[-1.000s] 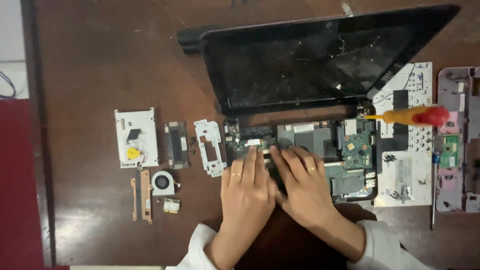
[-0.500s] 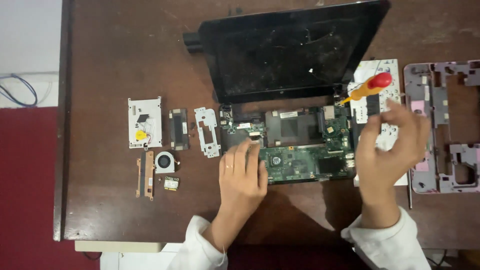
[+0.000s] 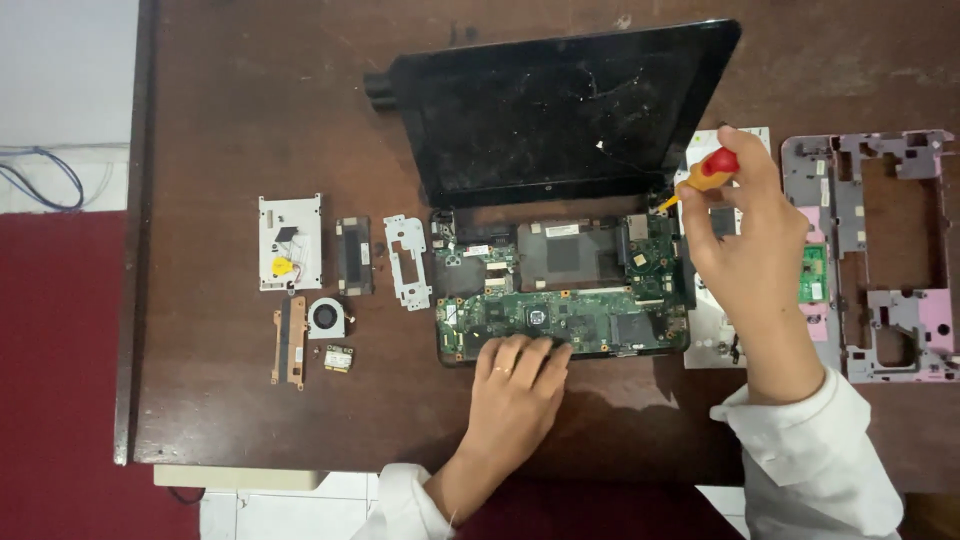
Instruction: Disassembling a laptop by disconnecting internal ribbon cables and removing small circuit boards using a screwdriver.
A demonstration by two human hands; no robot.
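The dark wooden counter (image 3: pixel 250 120) carries a small laptop (image 3: pixel 560 250) far into being taken apart, and everything else is best placed from it. Its black screen (image 3: pixel 560 110) lies folded back flat beyond the base, still joined at the hinges. The base has lost its top cover and keyboard, so the green circuit board (image 3: pixel 570 315) lies bare (as far as can be judged, still seated in the lower shell).

Right of the laptop lies the lilac-and-grey plastic frame (image 3: pixel 870 250), already off, and between the two a pale flat panel (image 3: pixel 710 340).

The left hand (image 3: pixel 520 385) rests at the laptop's near edge, fingers together and pressed flat on the board, holding nothing. The right hand (image 3: pixel 750 240) hovers over the laptop's right end, fingers clamped on a screwdriver (image 3: pixel 705 175) with a red and yellow handle, its tip pointing down towards the right hinge corner.

Left of the laptop, removed parts are set out in rows: a silver drive (image 3: pixel 290 242), a dark module (image 3: pixel 354 255), a white metal bracket (image 3: pixel 408 262), then nearer, a copper heat pipe (image 3: pixel 290 340), a round fan (image 3: pixel 325 317) and a small card (image 3: pixel 339 357).

So the outer parts are off; board, screen and hinges appear left to free.
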